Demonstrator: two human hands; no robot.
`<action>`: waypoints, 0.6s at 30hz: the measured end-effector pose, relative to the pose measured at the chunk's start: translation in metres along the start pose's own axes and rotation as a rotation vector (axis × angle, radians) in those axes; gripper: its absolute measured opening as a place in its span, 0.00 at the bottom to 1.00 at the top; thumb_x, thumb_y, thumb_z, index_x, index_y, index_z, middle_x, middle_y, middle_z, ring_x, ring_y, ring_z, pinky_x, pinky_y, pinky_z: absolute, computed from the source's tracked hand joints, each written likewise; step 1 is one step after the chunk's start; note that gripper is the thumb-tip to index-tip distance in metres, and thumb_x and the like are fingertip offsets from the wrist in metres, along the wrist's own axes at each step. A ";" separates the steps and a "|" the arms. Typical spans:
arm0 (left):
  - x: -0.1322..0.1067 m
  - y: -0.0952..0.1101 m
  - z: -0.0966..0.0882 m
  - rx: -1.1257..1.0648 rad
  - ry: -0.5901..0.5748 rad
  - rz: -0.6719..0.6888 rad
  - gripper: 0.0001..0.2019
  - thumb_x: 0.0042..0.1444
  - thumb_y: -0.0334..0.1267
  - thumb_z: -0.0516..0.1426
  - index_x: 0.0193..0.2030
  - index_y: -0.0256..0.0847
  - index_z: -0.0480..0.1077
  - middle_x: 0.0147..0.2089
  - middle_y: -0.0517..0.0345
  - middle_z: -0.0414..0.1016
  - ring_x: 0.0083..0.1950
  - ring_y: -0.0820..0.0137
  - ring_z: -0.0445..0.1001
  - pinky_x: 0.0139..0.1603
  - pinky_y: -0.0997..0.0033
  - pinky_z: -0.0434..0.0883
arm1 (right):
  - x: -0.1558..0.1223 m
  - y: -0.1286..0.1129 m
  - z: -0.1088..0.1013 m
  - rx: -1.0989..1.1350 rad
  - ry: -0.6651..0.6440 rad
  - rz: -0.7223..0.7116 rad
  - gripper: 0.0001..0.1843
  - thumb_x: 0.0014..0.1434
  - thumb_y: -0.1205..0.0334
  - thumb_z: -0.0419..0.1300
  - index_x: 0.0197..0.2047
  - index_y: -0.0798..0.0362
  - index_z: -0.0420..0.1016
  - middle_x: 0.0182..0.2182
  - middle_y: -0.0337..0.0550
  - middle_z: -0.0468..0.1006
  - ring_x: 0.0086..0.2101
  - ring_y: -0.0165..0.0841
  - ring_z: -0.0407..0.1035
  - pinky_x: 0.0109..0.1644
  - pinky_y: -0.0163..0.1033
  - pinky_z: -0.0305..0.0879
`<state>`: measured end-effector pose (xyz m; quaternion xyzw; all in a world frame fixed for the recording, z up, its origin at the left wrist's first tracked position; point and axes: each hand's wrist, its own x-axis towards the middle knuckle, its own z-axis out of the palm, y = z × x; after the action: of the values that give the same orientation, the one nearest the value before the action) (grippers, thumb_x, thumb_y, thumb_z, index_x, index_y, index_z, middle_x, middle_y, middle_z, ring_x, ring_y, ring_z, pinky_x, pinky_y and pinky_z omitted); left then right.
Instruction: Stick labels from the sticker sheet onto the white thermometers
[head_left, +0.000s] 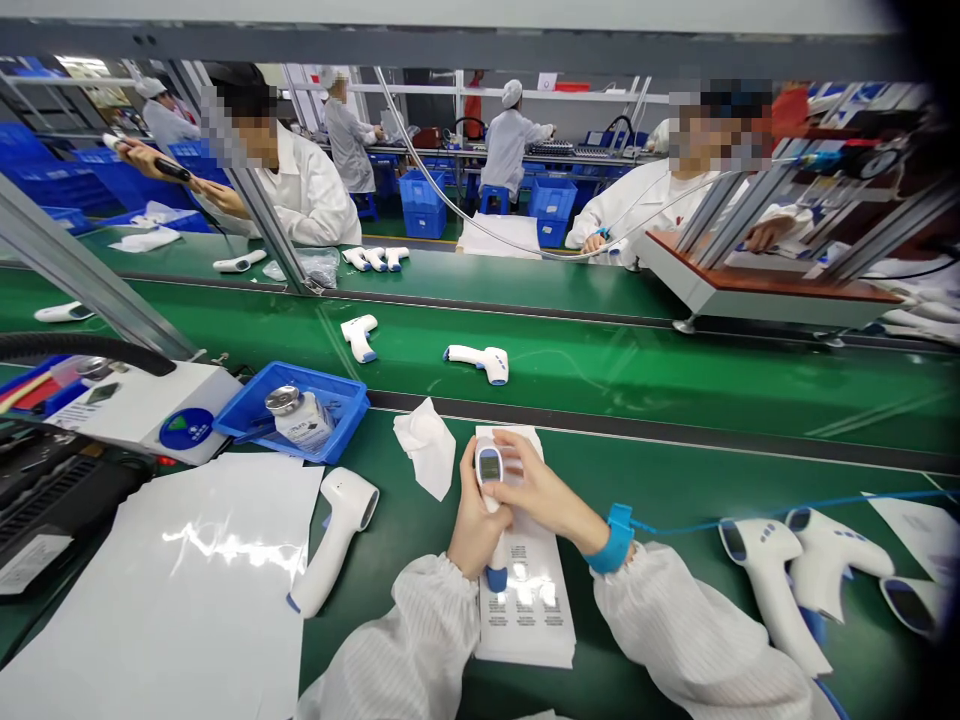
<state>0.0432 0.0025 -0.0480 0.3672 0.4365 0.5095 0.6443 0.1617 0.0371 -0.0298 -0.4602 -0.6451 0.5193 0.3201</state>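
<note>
Infrared thermometer (489, 470), display up, at 6 o'clock, wrapped in the closed fingers (516, 452) of the left hand (476, 525) and right hand (544, 495) above printed sheets (525, 625) on the green desk (397, 600); a slipping grip could drop it, scuffing the display.

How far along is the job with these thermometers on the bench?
It looks mid-batch, though that's only a judgement. Possibly done: the white thermometers grouped at the right of the bench. In hand: one thermometer, held by the left hand and right hand above a stack of printed leaflets. Apparently left: the thermometer beside the white sheet, and two more thermometers on the conveyor belt.
</note>
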 end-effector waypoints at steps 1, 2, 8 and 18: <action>-0.001 0.001 -0.001 -0.050 -0.024 0.034 0.54 0.42 0.30 0.59 0.72 0.51 0.31 0.60 0.47 0.65 0.42 0.66 0.75 0.40 0.66 0.72 | -0.006 0.000 0.003 0.048 -0.022 0.069 0.37 0.54 0.56 0.64 0.64 0.50 0.55 0.59 0.53 0.66 0.54 0.41 0.67 0.56 0.47 0.66; -0.001 0.003 -0.002 -0.107 -0.069 0.062 0.54 0.43 0.31 0.59 0.72 0.52 0.30 0.62 0.47 0.64 0.50 0.61 0.74 0.48 0.62 0.71 | -0.011 -0.001 0.003 0.069 -0.046 0.117 0.38 0.56 0.55 0.62 0.66 0.50 0.50 0.59 0.54 0.66 0.52 0.40 0.70 0.53 0.46 0.68; 0.003 0.004 -0.011 0.062 -0.188 0.069 0.48 0.46 0.29 0.54 0.72 0.51 0.35 0.72 0.52 0.50 0.74 0.60 0.43 0.70 0.52 0.42 | 0.036 -0.006 -0.052 -0.642 0.176 0.146 0.21 0.61 0.62 0.55 0.58 0.52 0.62 0.45 0.51 0.78 0.43 0.44 0.74 0.46 0.47 0.67; 0.014 -0.008 -0.015 0.222 -0.209 0.090 0.19 0.56 0.45 0.57 0.52 0.39 0.71 0.40 0.48 0.75 0.42 0.60 0.75 0.50 0.58 0.69 | 0.169 -0.053 -0.043 -0.812 0.371 0.239 0.23 0.51 0.57 0.68 0.46 0.62 0.69 0.47 0.71 0.74 0.49 0.55 0.70 0.48 0.52 0.65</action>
<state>0.0334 0.0148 -0.0633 0.5063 0.4037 0.4456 0.6181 0.1236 0.2076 0.0214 -0.7048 -0.6704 0.1666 0.1617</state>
